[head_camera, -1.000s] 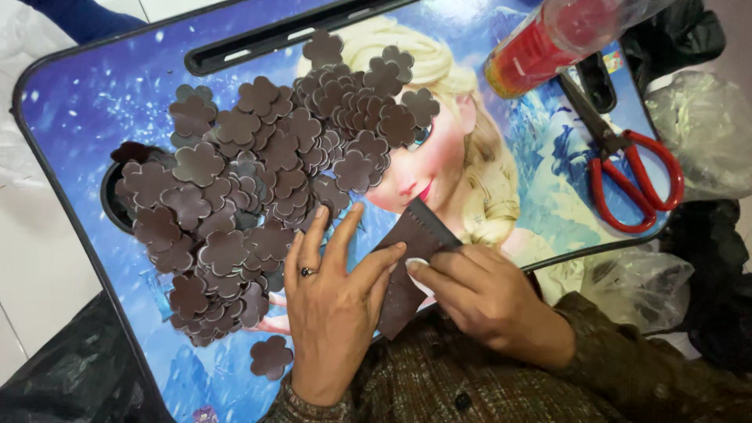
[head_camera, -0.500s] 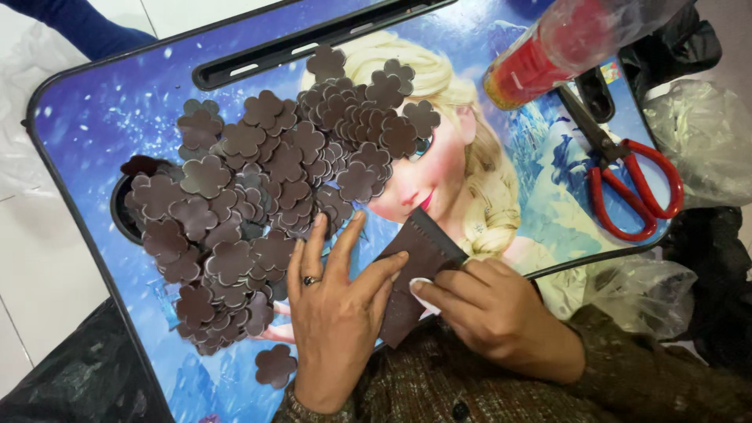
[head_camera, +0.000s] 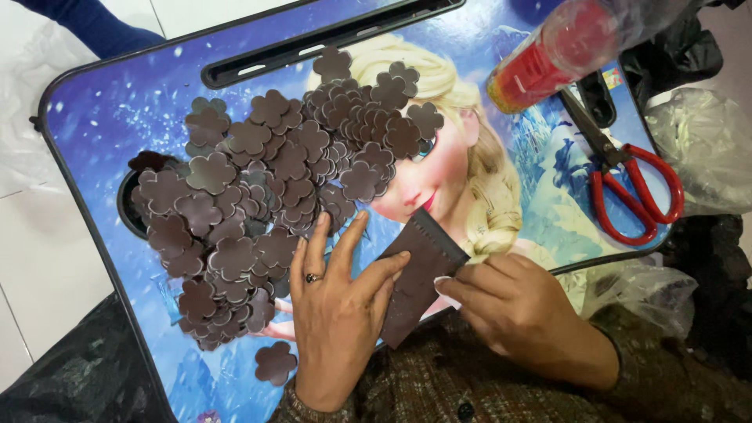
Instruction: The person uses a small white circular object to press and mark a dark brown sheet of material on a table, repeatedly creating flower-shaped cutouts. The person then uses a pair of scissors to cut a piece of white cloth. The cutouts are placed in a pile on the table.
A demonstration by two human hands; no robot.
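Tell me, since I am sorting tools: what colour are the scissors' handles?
Red, on the scissors, in the head view.
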